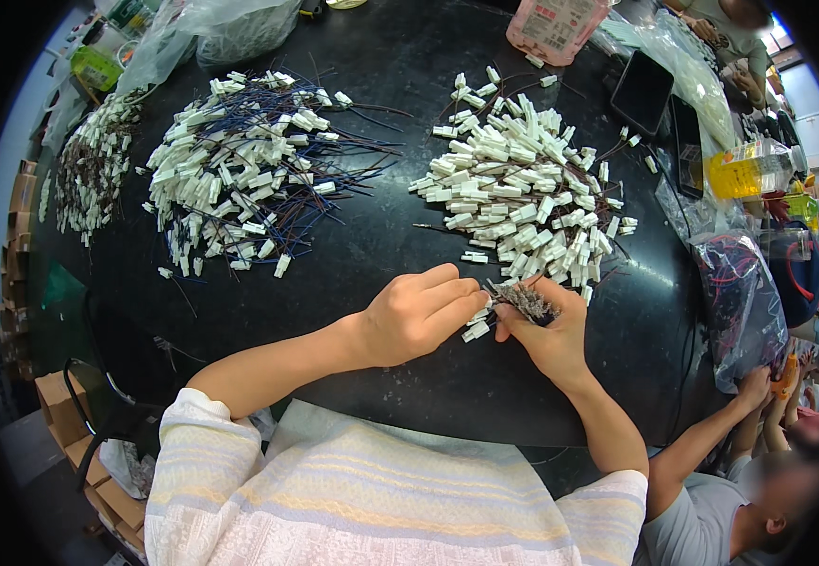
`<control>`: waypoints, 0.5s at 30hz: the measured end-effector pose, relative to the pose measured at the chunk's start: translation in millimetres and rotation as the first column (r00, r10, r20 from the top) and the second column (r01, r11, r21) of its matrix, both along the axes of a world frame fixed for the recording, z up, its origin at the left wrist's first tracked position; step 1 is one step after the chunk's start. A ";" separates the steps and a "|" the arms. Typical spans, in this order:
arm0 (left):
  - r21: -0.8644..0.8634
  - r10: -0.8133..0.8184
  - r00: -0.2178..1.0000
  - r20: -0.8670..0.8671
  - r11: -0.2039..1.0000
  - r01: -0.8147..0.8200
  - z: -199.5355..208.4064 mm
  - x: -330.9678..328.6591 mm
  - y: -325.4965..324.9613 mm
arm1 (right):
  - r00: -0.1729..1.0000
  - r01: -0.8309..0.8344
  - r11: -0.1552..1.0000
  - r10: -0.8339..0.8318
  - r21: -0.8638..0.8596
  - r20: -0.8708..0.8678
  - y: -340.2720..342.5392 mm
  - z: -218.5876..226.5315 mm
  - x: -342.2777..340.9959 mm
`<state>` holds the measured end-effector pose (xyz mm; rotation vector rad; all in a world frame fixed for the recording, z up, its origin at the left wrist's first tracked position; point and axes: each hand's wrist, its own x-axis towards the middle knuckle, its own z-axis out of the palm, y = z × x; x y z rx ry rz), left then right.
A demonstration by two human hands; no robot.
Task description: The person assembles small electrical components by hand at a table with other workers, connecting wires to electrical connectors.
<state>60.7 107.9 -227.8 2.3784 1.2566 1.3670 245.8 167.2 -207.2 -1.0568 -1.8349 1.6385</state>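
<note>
Left hand is pinched shut, fingertips closed on a small white connector just off the bundle. Right hand is clamped around a bunch of dark wires, thumb over the top, ends fanned toward the left hand. Both sit over the black table, near its front edge, just below the right-hand pile of white connectors. Whether a wire end is already seated in the connector I can't tell; fingers cover the joint. My read on doing this well: keep the bundle gripped tight and close to the ends so single wires don't flop, hold the connector square to the wire, press straight in, no twisting. Keep the work low over the table so a dropped part lands near. Room: bare table between the hands and the left pile of wired connectors, and in front of the left forearm; that's the free lane for setting things down. Right side is tight: the connector pile nearly touches the right hand, and beyond it lie a clear bag of wires, a dark phone and a yellow bottle. Another person's arm comes in at the lower right, reaching toward that bag, apart from the right elbow but near. A third, darker pile sits far left by the rim.
</note>
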 end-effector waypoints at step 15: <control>-0.382 0.188 0.968 0.164 0.917 -0.113 5.3 -8.6 11.9 | 0.989 0.124 0.964 -0.140 -0.236 -0.051 -0.9 9.6 -6.0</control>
